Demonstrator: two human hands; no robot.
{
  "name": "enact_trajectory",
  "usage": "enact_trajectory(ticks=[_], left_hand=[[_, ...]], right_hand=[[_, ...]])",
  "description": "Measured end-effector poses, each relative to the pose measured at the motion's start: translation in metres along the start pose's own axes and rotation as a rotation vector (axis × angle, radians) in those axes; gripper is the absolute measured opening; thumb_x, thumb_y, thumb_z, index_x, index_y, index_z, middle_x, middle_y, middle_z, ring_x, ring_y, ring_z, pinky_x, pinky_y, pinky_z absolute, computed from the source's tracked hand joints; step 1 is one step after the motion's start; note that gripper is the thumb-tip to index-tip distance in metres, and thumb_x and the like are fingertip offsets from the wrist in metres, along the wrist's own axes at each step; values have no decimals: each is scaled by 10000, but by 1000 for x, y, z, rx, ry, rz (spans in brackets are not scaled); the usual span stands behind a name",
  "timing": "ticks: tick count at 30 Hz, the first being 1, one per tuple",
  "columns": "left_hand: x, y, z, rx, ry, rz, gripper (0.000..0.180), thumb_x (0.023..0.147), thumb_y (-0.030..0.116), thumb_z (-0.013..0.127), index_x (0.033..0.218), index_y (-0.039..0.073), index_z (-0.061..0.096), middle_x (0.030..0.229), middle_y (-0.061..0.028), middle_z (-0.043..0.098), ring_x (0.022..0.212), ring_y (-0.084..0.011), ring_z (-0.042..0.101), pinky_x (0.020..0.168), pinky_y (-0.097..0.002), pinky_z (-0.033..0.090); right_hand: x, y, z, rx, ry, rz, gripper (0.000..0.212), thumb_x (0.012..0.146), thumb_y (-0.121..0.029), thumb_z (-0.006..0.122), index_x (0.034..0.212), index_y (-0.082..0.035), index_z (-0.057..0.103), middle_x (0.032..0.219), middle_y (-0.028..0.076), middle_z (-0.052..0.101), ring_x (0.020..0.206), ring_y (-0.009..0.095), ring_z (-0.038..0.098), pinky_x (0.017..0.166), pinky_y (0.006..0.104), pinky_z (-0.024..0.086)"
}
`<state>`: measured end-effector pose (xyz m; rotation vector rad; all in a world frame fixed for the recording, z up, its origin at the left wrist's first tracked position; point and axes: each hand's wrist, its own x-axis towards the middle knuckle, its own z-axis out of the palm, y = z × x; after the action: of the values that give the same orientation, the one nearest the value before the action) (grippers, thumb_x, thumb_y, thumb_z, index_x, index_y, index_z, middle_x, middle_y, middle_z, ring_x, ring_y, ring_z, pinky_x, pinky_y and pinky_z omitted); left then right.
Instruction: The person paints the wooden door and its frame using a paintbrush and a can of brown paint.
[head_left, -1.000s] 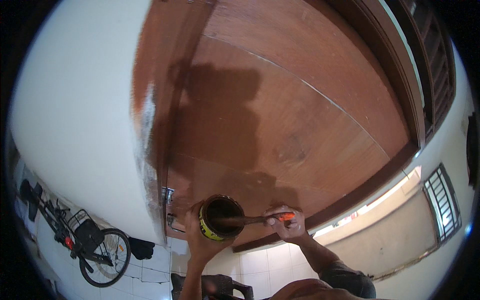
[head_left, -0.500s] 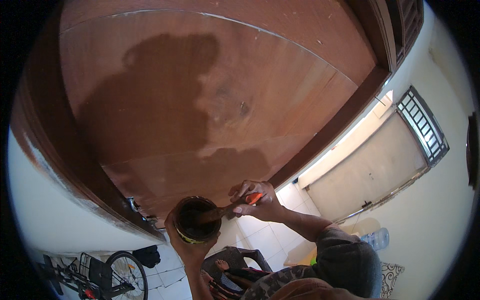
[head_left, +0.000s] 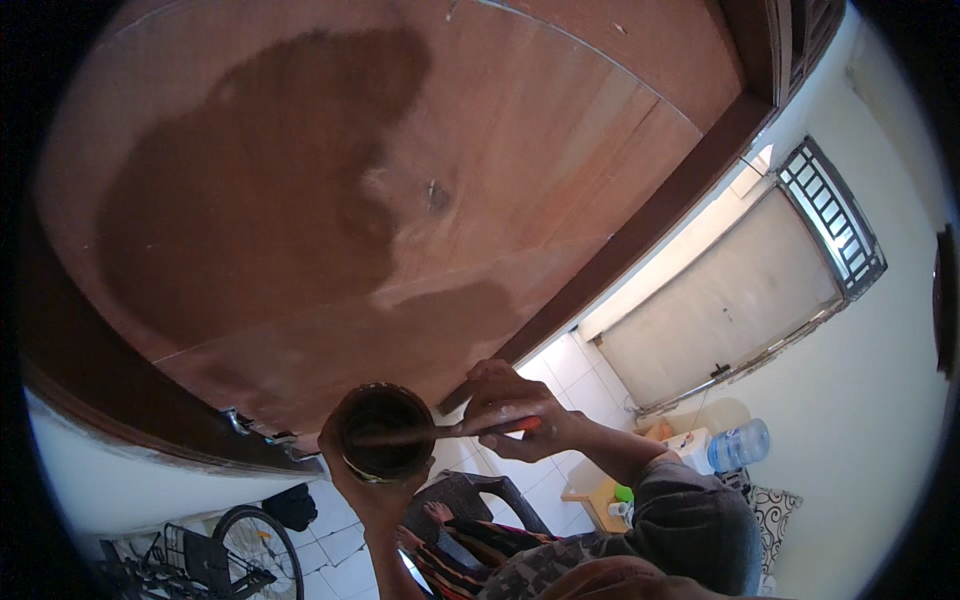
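Note:
My left hand is wrapped around a round, open paint can, dark brown inside, in front of the door. In my right hand is a paintbrush, its orange handle end showing near my palm. The brush's brown, coated head lies over and partly inside the can's mouth, turned with its narrow edge toward me. How full the can is cannot be made out. Facing me is a broad reddish-brown wooden door, with my shadow on its left part and a rough, pale patch near its middle.
My bare feet are on a dark chair above white floor tiles. A bicycle stands at lower left by a black bag. At right are a water dispenser with a large bottle and a pale door.
The brush has turned from its broad side to its narrow edge and reaches farther across the can's mouth. My view has shifted, showing more of the dispenser at right.

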<state>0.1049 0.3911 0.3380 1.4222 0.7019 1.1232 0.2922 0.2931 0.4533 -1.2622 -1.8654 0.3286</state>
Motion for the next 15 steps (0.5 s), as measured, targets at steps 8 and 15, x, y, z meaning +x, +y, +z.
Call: enact_trajectory(ticks=[8,15], left_hand=[[5,-10,33,2,-101,11,1030,473,282,906,1329,49,381,1254,-158,503,1179,-317,521,1026,-420,430],[2,-22,59,164,-177,149,1060,481,335,929,1339,58,372,1252,-176,474,1160,-352,508,1011,-462,422]], right_hand=[[-30,-7,-30,-89,83,130,151,754,-90,643,903,-89,668,785,34,657,766,188,635,1002,531,360],[-52,-5,-51,-85,208,222,114,843,-131,635,879,-37,688,756,90,677,707,209,637,959,520,396]])
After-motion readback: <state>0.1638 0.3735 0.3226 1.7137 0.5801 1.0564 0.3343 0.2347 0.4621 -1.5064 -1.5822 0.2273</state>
